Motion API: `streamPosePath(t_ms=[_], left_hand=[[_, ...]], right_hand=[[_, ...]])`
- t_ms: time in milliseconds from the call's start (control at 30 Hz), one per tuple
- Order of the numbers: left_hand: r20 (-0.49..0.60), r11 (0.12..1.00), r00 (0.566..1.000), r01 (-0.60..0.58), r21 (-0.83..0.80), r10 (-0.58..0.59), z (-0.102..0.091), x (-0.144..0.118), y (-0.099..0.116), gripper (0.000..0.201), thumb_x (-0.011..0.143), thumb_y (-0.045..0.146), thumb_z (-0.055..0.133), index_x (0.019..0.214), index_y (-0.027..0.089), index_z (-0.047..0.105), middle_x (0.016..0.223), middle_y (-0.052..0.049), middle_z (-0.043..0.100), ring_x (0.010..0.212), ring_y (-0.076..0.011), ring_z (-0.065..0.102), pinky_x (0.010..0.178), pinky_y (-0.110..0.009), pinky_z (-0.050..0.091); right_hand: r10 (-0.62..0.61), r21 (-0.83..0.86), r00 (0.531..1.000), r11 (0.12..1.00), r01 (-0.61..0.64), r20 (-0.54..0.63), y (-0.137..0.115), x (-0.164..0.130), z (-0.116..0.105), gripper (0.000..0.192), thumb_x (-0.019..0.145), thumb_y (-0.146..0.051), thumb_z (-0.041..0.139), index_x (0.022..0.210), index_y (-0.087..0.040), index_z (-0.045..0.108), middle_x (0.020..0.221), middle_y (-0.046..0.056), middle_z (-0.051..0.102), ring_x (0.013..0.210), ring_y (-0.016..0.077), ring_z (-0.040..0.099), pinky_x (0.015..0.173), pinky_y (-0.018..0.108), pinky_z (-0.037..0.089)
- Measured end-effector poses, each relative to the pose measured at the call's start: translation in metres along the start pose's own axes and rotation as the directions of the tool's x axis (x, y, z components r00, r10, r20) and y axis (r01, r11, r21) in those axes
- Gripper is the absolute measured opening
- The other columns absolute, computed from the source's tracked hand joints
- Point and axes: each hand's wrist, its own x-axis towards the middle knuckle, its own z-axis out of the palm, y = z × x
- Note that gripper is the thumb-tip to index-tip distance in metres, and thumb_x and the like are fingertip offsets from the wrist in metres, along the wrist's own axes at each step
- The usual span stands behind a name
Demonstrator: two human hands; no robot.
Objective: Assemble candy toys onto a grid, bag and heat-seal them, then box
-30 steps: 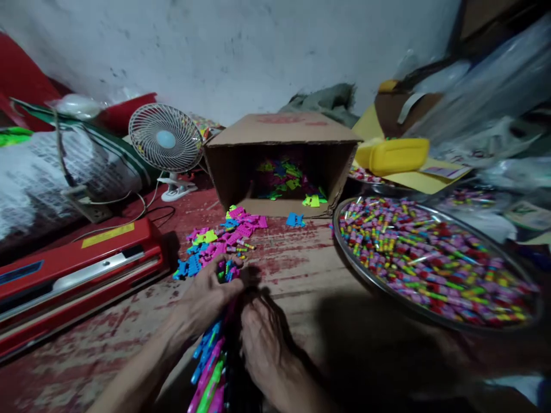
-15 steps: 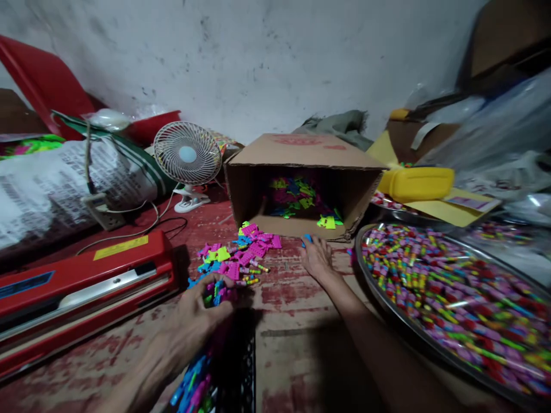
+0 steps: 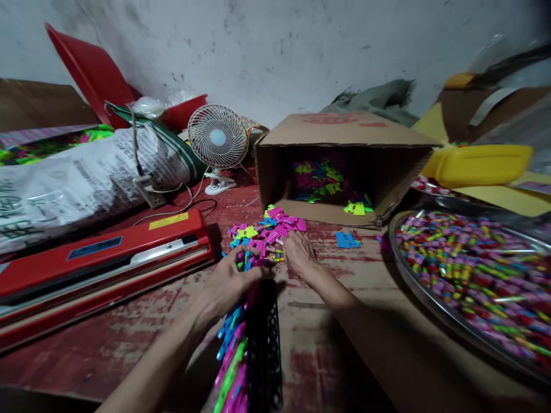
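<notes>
A: Two hands, one change. L→R: left hand point(image 3: 230, 284) as 0.5 s ago, fingers curled round a bunch of coloured clips point(image 3: 248, 261) at the top of a black rack point(image 3: 263, 338). Right hand point(image 3: 299, 252) was out by the box mouth, touching a blue piece; it has now come back to the pile point(image 3: 267, 232), palm down, fingers flat on the pink pieces. Whether it pinches anything: cannot tell, fingertips hidden.

B: Meaning for the work?

A: Judged only: the reach to the box is over, the hand is back at the nearer stock, beside the left. The blue piece point(image 3: 346, 240) lies alone on the floor, apart from both hands, so prob. not picked up.

B: And the pieces themselves?

A: Small flat plastic clips w/ toothed edges; pink, yellow-green, blue. Loose heap between sealer point(image 3: 99, 269) and box point(image 3: 344, 166); more inside the box, which lies on its side, mouth toward the camera. A row of them runs along the rack's left edge, toward the camera.

B: Further right?

A: Round metal tray point(image 3: 404, 269), full of small multicoloured sticks; not touched. Yellow tub point(image 3: 477, 163) behind it. Far left, behind the sealer: printed sack point(image 3: 77, 178) and small fan point(image 3: 218, 137).
</notes>
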Motion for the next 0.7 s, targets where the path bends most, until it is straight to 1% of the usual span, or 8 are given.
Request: streamPosePath(t_ms=[33,100,167,200,333,467,567,700], left_hand=[[0.004,1.000,1.000,-0.009,0.015,0.009,-0.001,0.000,0.000,0.058,0.065,0.046,0.068,0.112,0.017,0.051,0.074,0.001,0.064,0.060,-0.0128,0.055,0.057,-0.023,0.042],[-0.043,0.996,0.996,-0.075,0.046,0.077,-0.004,0.000,-0.002,0.075,0.064,0.051,0.072,0.125,0.016,0.046,0.103,-0.009,0.066,0.087,-0.0198,0.062,0.074,-0.029,0.049],[-0.093,0.987,0.984,-0.146,0.073,0.152,-0.007,-0.002,-0.005,0.086,0.063,0.050,0.074,0.134,0.015,0.040,0.130,-0.015,0.055,0.113,-0.0248,0.056,0.092,-0.033,0.046],[-0.097,0.984,0.981,-0.159,0.078,0.166,-0.007,-0.003,-0.006,0.091,0.063,0.049,0.075,0.138,0.015,0.036,0.134,-0.015,0.051,0.118,-0.0257,0.053,0.097,-0.034,0.044],[-0.038,0.984,0.986,-0.157,0.081,0.161,-0.003,-0.007,-0.011,0.092,0.071,0.040,0.070,0.147,0.017,0.024,0.125,-0.013,0.057,0.107,-0.0234,0.059,0.094,-0.036,0.046],[-0.035,0.979,0.982,-0.182,0.094,0.186,0.001,-0.009,-0.013,0.078,0.073,0.036,0.066,0.141,0.015,0.036,0.106,-0.008,0.065,0.088,-0.0199,0.062,0.077,-0.031,0.050],[-0.065,0.979,0.984,-0.156,0.130,0.166,0.000,-0.011,-0.012,0.074,0.071,0.035,0.067,0.137,0.014,0.043,0.098,-0.007,0.066,0.078,-0.0188,0.061,0.067,-0.029,0.049],[-0.095,0.950,0.981,-0.134,0.282,0.167,-0.001,-0.014,-0.009,0.068,0.074,0.039,0.062,0.137,0.018,0.045,0.105,-0.008,0.065,0.083,-0.0209,0.060,0.074,-0.033,0.048]], right_hand=[[0.008,-0.003,1.000,1.000,-0.008,0.003,0.003,-0.005,-0.005,0.029,0.089,-0.016,0.040,0.097,-0.017,0.069,0.101,0.011,0.066,0.092,0.0212,0.059,0.083,0.031,0.041],[0.028,-0.014,1.000,0.999,-0.028,0.001,0.013,-0.025,-0.016,0.031,0.089,-0.016,0.040,0.103,-0.016,0.067,0.105,0.012,0.065,0.096,0.0223,0.058,0.085,0.032,0.040],[0.048,-0.023,0.999,0.999,-0.048,-0.001,0.024,-0.053,-0.023,0.034,0.087,-0.013,0.040,0.111,-0.014,0.064,0.111,0.014,0.063,0.103,0.0233,0.056,0.090,0.033,0.039],[0.060,-0.031,0.998,0.998,-0.059,0.005,0.029,-0.069,-0.025,0.035,0.086,-0.012,0.041,0.113,-0.013,0.063,0.111,0.014,0.063,0.104,0.0235,0.055,0.091,0.033,0.038],[0.116,-0.113,0.993,0.987,-0.116,-0.004,0.037,-0.117,-0.015,0.028,0.089,-0.015,0.042,0.104,-0.011,0.066,0.106,0.016,0.063,0.098,0.0254,0.056,0.087,0.035,0.038],[0.138,-0.142,0.985,0.978,-0.152,-0.103,0.033,-0.131,0.009,0.031,0.093,-0.013,0.038,0.107,-0.009,0.064,0.109,0.018,0.062,0.098,0.0267,0.056,0.086,0.036,0.037],[0.128,-0.005,0.970,0.991,-0.131,-0.206,0.028,-0.135,0.021,0.026,0.096,-0.020,0.039,0.103,-0.013,0.064,0.098,0.013,0.065,0.090,0.0229,0.057,0.077,0.031,0.037],[0.079,0.222,0.954,0.975,-0.013,-0.291,0.016,-0.145,0.026,0.024,0.097,-0.028,0.041,0.099,-0.017,0.061,0.090,0.007,0.066,0.082,0.0192,0.059,0.069,0.029,0.036]])
